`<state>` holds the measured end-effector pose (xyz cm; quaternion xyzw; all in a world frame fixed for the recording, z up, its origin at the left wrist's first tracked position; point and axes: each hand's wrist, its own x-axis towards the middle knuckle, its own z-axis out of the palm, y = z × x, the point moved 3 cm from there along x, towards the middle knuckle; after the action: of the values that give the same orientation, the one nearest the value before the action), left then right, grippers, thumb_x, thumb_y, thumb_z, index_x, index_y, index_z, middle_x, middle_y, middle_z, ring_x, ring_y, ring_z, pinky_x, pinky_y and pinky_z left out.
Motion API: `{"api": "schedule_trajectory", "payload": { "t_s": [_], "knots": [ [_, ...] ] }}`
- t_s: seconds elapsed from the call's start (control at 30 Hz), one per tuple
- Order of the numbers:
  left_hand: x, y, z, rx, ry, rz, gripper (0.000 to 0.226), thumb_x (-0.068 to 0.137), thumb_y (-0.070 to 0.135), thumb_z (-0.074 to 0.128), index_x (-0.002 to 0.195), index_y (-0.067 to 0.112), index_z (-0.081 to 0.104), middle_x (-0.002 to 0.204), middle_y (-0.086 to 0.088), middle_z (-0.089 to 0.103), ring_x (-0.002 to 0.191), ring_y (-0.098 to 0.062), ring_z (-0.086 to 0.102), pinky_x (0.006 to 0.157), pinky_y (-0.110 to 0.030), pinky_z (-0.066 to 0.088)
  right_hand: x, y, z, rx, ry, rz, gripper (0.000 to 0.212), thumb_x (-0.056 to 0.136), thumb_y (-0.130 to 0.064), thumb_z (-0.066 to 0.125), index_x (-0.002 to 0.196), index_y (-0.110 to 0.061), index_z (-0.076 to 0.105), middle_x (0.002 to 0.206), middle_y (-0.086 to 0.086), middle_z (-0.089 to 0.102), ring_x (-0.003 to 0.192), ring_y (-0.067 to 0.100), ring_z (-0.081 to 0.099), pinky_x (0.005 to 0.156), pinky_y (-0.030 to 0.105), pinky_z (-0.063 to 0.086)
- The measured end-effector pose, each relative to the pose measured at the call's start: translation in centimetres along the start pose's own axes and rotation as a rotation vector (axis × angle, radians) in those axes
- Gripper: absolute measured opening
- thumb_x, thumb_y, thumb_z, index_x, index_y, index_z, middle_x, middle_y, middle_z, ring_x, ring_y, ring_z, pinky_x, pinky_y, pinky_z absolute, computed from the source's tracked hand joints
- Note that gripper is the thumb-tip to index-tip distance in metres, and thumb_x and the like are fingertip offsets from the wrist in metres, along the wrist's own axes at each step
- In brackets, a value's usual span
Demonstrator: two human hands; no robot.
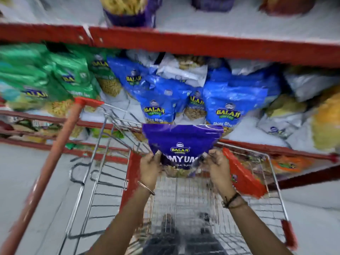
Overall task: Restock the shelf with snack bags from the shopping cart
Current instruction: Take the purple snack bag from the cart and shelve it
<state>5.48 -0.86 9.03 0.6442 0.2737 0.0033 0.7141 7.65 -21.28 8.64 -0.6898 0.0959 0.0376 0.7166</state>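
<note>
A purple Balaji snack bag (181, 142) is held upright above the shopping cart (108, 162), just in front of the middle shelf. My left hand (150, 168) grips its lower left side and my right hand (217, 166) grips its lower right side. An orange-red snack bag (242, 175) leans against the cart's right wall. The middle shelf (257, 146) behind holds blue Balaji bags (226, 105) directly beyond the purple bag and green Balaji bags (71, 76) to the left.
The red upper shelf edge (202, 45) runs across above, with a purple bag (128, 11) on top. Silver and yellow bags (294, 107) fill the shelf's right side. The cart's red handle (46, 168) slants at the left. Lower shelves (36, 126) sit left of the cart.
</note>
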Motion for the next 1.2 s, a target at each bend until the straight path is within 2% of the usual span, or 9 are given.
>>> {"api": "schedule_trajectory", "payload": {
  "t_s": [0.07,0.17,0.3,0.6,0.73,0.9,1.03,1.13,1.2],
  "knots": [
    [-1.1,4.1,1.1,-0.021,-0.034,0.072,0.034,0.092,0.015,0.048,0.063,0.024,0.065,0.060,0.009,0.063,0.062,-0.016,0.053,0.068,-0.045,0.048,-0.1,-3.9,-0.5,0.042,0.025,-0.068,0.026,0.086,-0.004,0.055,0.071,-0.024,0.050,0.075,0.008,0.053,0.063,0.006,0.057,0.055,0.024,0.054],
    [-2.9,10.1,3.0,-0.124,-0.045,0.156,0.049,0.092,0.011,0.047,0.050,0.028,0.067,0.042,0.014,0.060,0.046,-0.008,0.051,0.047,-0.025,0.047,-0.7,-10.6,-1.3,0.109,0.031,-0.181,0.027,0.088,0.003,0.049,0.072,-0.019,0.046,0.074,0.002,0.053,0.058,-0.006,0.058,0.055,0.013,0.054],
    [-5.1,18.0,5.1,-0.176,-0.140,0.277,0.025,0.091,0.020,0.048,0.070,0.017,0.061,0.058,0.010,0.067,0.058,-0.016,0.055,0.046,-0.025,0.053,-1.2,-19.6,-2.6,0.164,0.026,-0.375,0.023,0.088,0.002,0.049,0.074,-0.015,0.049,0.065,-0.008,0.067,0.061,-0.002,0.062,0.061,0.017,0.056],
    [-4.7,33.2,10.6,-0.322,-0.322,0.734,0.017,0.092,0.019,0.046,0.079,0.016,0.057,0.063,0.010,0.067,0.067,-0.010,0.059,0.066,-0.034,0.059,2.7,-35.7,-3.4,0.263,0.028,-0.845,0.027,0.088,-0.006,0.052,0.073,-0.029,0.051,0.070,-0.016,0.063,0.072,0.002,0.055,0.072,0.028,0.057],
    [-0.9,36.6,12.6,-0.297,-0.299,0.787,0.019,0.093,0.017,0.045,0.080,0.019,0.057,0.055,0.016,0.067,0.056,0.003,0.059,0.064,-0.025,0.060,8.4,-37.7,-2.5,0.295,0.038,-0.862,0.018,0.086,-0.011,0.052,0.076,-0.026,0.050,0.082,-0.001,0.059,0.077,0.011,0.055,0.065,0.020,0.055],
    [4.6,39.0,14.1,-0.196,-0.237,0.802,0.019,0.093,0.015,0.045,0.078,0.014,0.056,0.055,0.011,0.065,0.054,-0.003,0.058,0.047,-0.015,0.050,15.0,-37.4,-0.9,0.259,0.069,-0.743,0.026,0.090,-0.002,0.047,0.076,-0.023,0.046,0.084,0.001,0.053,0.076,0.010,0.054,0.073,0.027,0.059],
    [8.5,39.8,15.3,-0.075,-0.207,0.718,0.024,0.093,0.024,0.046,0.071,0.019,0.053,0.059,0.009,0.066,0.059,-0.006,0.063,0.045,-0.024,0.055,18.5,-37.4,-0.1,0.178,0.121,-0.659,0.019,0.091,-0.004,0.047,0.078,-0.017,0.046,0.087,-0.001,0.055,0.083,0.012,0.056,0.074,0.027,0.059],
    [10.4,40.2,15.8,0.025,-0.146,0.694,0.023,0.093,0.035,0.043,0.076,0.024,0.055,0.070,-0.004,0.055,0.066,-0.016,0.055,0.056,-0.032,0.054,20.0,-37.7,0.0,0.101,0.159,-0.614,0.003,0.092,-0.012,0.049,0.090,-0.010,0.050,0.097,0.005,0.058,0.091,0.018,0.055,0.082,0.037,0.053],
    [10.9,39.7,15.9,0.137,-0.100,0.738,0.028,0.093,0.040,0.039,0.080,0.023,0.056,0.067,-0.004,0.049,0.064,-0.017,0.049,0.063,-0.034,0.049,20.3,-37.4,-0.3,-0.048,0.173,-0.562,0.024,0.092,-0.029,0.049,0.102,-0.008,0.054,0.104,0.007,0.057,0.098,0.020,0.053,0.087,0.039,0.045]
  ]
}}
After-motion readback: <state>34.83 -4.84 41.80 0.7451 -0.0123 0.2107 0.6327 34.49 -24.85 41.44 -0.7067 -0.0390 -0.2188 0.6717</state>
